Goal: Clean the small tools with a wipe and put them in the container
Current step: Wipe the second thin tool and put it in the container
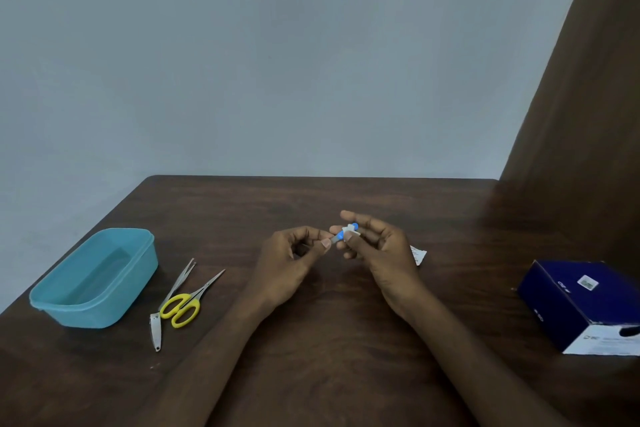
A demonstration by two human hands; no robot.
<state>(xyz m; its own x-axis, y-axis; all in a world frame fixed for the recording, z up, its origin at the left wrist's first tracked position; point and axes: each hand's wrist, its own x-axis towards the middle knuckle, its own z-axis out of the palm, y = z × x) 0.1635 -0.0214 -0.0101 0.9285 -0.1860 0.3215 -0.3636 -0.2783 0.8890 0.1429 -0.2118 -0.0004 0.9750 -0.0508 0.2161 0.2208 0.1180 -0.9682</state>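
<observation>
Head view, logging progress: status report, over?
Both hands pinch blue tool, wipe on it. Scissors, clipper wait beside container. Nothing blocking.

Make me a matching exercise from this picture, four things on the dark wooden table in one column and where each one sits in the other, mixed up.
Things:
1. teal plastic container
2. yellow-handled scissors
3. dark blue cardboard box
4. small blue-and-grey tool

Places:
A. pinched between the left hand and right hand
B. at the table's right edge
C. far left on the table
D. lying just right of the container, beside the silver nail clipper

Pairs: 1-C, 2-D, 3-B, 4-A
</observation>
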